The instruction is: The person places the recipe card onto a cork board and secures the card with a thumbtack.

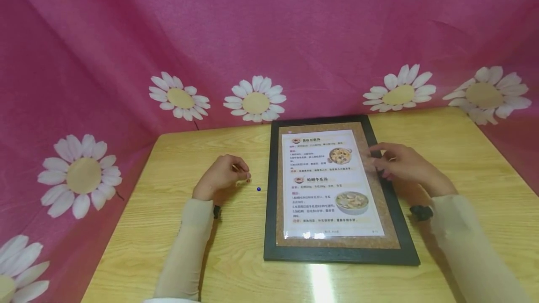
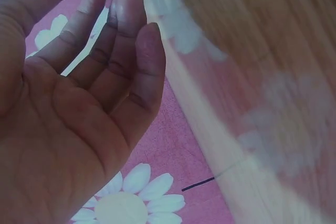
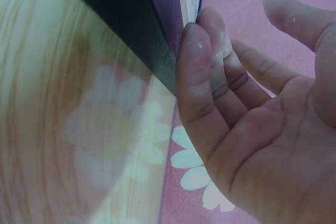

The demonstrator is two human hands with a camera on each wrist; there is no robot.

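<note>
The framed board lies flat on the wooden table, in front of the person and a little toward the right side. It has a dark frame, a brown cork surface, and a glossy printed sheet upon it

I judge that the board is stiff and rather light, so two hands can lift it easily, but from one corner only it may tilt. The best place to take hold is the frame, at the middle of the two long sides. The sheet looks smooth and perhaps slippery; it can bend or crease, therefore it is better to touch it by its borders

The right hand is at the right side of the frame, with relaxed fingers, lightly bent, and the thumb apart from them; it does not grip the board

The left hand is low over the table, left of the board, its fingers bent, the tips beside a small reddish piece. I cannot tell if they pinch it. A small blue piece lies between this hand and the board. Such pieces seem hard and very light, and may roll, so fingertips suit them best
</note>
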